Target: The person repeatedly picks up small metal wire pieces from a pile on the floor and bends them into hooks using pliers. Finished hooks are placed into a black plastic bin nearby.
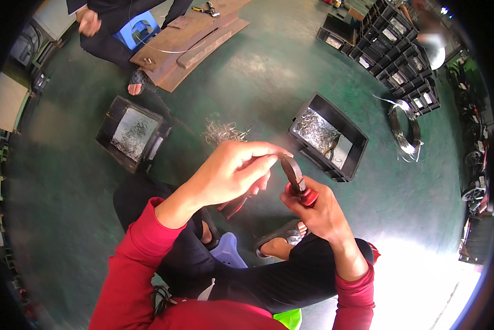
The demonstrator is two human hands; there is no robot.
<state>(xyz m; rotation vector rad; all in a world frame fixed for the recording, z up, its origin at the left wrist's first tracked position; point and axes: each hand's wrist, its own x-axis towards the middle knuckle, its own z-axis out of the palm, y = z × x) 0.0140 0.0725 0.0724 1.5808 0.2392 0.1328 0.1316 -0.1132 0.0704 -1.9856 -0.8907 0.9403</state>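
Note:
Red-handled pliers (292, 171) are gripped in my right hand (323, 213), their dark metal jaws pointing up and slightly left. My left hand (233, 171) is closed in a pinch, thumb and forefinger right beside the tip of the jaws. Whatever it pinches is too small to make out. Below the left hand lies a dull red object (235, 205), partly covered by the fingers. Beyond my hands a tangle of thin wire scraps (224, 131) rests on the green floor.
Black bins with small metal pieces stand left (162, 137) and right (358, 158). A wire coil (394, 129) lies farther right, near stacked black crates (392, 41). Across from me, a person (107, 33) sits by a rusty metal bench (175, 49) with yellow-handled pliers (207, 10) on it.

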